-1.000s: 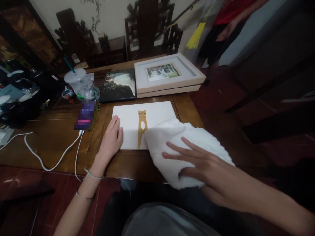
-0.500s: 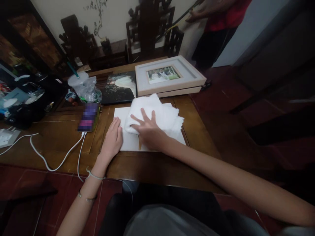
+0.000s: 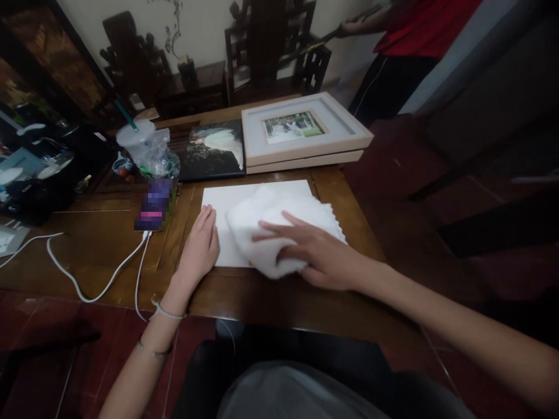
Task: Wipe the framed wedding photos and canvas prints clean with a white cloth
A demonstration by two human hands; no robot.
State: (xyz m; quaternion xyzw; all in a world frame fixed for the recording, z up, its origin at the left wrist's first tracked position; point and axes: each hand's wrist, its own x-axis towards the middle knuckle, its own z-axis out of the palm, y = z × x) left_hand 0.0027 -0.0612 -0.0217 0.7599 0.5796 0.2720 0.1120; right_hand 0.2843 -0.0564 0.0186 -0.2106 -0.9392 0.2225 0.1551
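Observation:
A flat white rectangular board (image 3: pixel 218 201) lies on the wooden table in front of me. My left hand (image 3: pixel 201 244) rests along its left edge, the fingers stretched out and lying flat. Bunched over the board's middle and right part is a fluffy white towel (image 3: pixel 262 212), blurred by motion, its near edge hanging past the board's front edge. My right hand (image 3: pixel 312 250) grips the towel from above, fingers spread over it and the thumb pressed in at the near side. The towel hides much of the board.
Behind the board lie a framed photo (image 3: pixel 292 129) and a dark photo panel (image 3: pixel 213 151). To the left are a phone (image 3: pixel 154 203) with white cables (image 3: pixel 78 285), and a lidded cup (image 3: pixel 135 137) beside crumpled plastic. A person in red (image 3: pixel 423 29) holds a long pole beyond the table.
My right hand has pulled the towel right and toward me, baring the board's far left part. My left hand stays put. The person behind has moved slightly right.

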